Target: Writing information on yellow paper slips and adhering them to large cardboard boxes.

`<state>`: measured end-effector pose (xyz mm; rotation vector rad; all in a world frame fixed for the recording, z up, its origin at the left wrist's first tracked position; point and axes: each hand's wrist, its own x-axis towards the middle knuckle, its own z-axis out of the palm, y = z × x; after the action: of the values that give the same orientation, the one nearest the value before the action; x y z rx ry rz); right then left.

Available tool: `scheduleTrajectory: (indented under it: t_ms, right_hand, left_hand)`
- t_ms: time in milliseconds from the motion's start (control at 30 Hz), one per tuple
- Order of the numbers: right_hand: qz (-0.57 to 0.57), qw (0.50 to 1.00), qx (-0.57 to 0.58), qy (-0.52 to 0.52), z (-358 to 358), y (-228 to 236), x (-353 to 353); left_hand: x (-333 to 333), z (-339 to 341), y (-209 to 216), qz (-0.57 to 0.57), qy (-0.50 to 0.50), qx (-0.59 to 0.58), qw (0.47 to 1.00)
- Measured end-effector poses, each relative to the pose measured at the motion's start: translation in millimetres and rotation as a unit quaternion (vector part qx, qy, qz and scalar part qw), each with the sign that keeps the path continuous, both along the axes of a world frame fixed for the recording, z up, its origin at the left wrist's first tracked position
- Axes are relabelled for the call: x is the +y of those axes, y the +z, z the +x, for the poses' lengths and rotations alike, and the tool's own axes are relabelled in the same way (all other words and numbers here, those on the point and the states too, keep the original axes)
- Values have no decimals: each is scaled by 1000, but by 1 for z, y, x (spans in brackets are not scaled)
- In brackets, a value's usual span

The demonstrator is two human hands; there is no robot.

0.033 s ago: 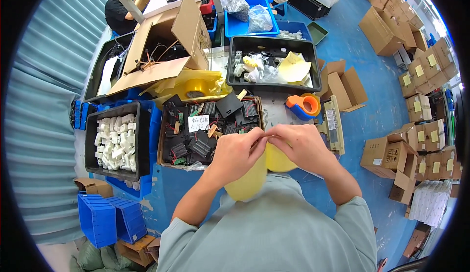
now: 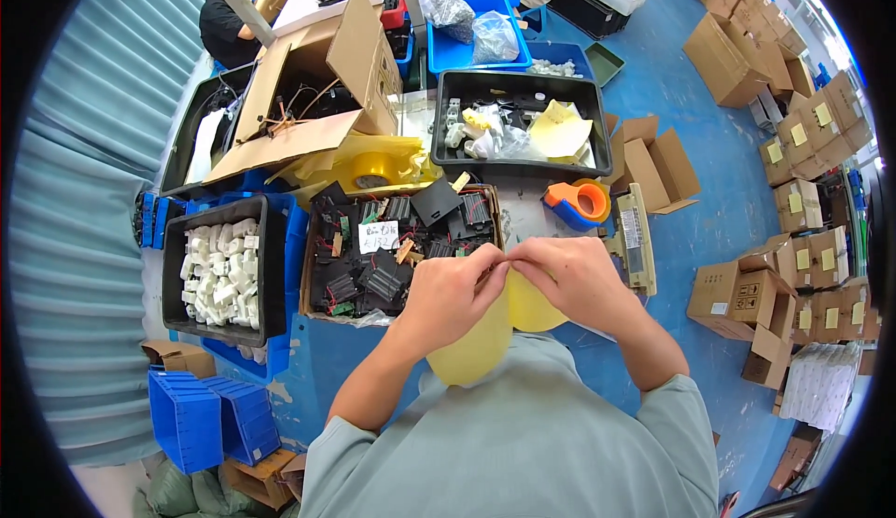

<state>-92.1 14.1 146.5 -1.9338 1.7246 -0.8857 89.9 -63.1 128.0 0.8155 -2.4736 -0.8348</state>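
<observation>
My left hand (image 2: 450, 292) and my right hand (image 2: 577, 275) meet in front of my chest, their fingertips pinched close together. Between them hangs a thin yellow sheet or bag (image 2: 469, 352), its upper edge in the fingers of both hands. One part drapes below my left hand and another below my right. The pinch itself is partly hidden by my fingers. Just beyond my left hand is a shallow cardboard box (image 2: 306, 285) of black plastic cases with red wires (image 2: 381, 275). An orange and blue tape dispenser (image 2: 577, 203) lies past my right hand.
White parts fill a black bin (image 2: 273, 271) at left. Ahead stands a black tray (image 2: 599, 112) of bags and yellow paper. An open carton (image 2: 373, 79) holds cables. Several cartons (image 2: 728, 294) line the right side. Blue crates (image 2: 185, 420) sit at lower left. Two people work far ahead.
The yellow sheet's lower edge has shifted very slightly. My hands stay pinched in almost the same place.
</observation>
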Motion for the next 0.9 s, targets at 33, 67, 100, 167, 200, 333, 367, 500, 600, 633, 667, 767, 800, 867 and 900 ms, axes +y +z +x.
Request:
scheduleTrajectory:
  t_ms: [33,67,100,167,200,333,367,500,600,633,667,767,800,867,900]
  right_hand:
    - [-16,1000,20,5,0,-2,0]
    - [-31,999,40,10,0,-3,-1]
    - [-47,997,59,15,0,-3,-1]
    - [-54,997,61,18,-1,-3,-1]
    - [-60,996,63,22,-1,-3,-1]
    - [-84,994,59,33,-1,-5,0]
    - [-93,994,54,36,-1,-8,0]
    - [-113,992,32,44,-2,-13,2]
    - [-120,992,-1,47,-4,-16,2]
    - [-117,992,-3,47,-4,-17,2]
    - [-114,992,-15,46,-5,-17,2]
    - [-104,992,-50,44,-5,-18,5]
    - [-102,992,-52,44,-5,-19,5]
    - [-57,998,-33,21,-10,-22,9]
    - [-34,999,-23,10,-12,-23,11]
  left_hand:
    - [1,1,0,4,2,-6,1000]
    - [1,2,0,9,5,-12,1000]
    - [1,2,1,13,8,-19,1000]
    - [-1,3,1,28,2,-8,1000]
    - [-2,4,0,45,-4,2,999]
    - [-4,5,-4,97,-16,43,994]
    - [-3,6,-8,119,-17,63,991]
    - [-3,7,-11,190,-23,98,977]
    - [-5,8,-11,273,-29,86,958]
    - [-5,8,-12,275,-28,84,957]
    - [-5,8,-13,297,-24,91,950]
    - [-5,9,-16,358,-12,113,927]
    - [-5,10,-17,360,-11,112,926]
    - [-5,12,-19,350,6,127,928]
    - [-6,14,-20,344,14,135,929]
